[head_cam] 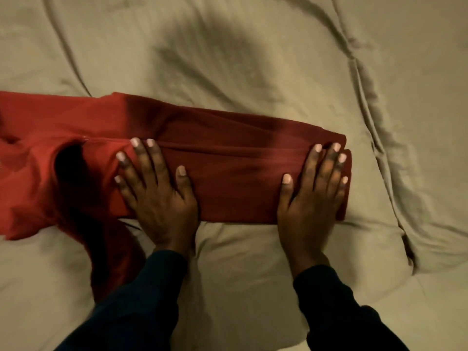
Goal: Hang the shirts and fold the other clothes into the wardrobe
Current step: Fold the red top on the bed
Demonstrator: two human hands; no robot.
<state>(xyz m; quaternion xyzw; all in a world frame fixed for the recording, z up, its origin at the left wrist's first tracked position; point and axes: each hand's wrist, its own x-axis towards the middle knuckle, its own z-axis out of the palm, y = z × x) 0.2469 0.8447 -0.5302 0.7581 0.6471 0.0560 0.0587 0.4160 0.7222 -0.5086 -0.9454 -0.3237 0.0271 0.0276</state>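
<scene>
A red garment lies across the bed, folded lengthwise into a long band that runs from the left edge of the view to the right of centre. Its left part is looser and rumpled, with a dark opening in the cloth. My left hand lies flat on the band near its middle, fingers spread. My right hand presses flat on the band's right end, fingers apart and reaching the folded edge. Neither hand grips the cloth. No wardrobe, hanger or other clothing is in view.
A beige quilted bedcover fills the view, with soft ridges and stitched seams running down the right side. Dark sleeves cover both forearms at the bottom. A strip of the red cloth trails toward me at the lower left.
</scene>
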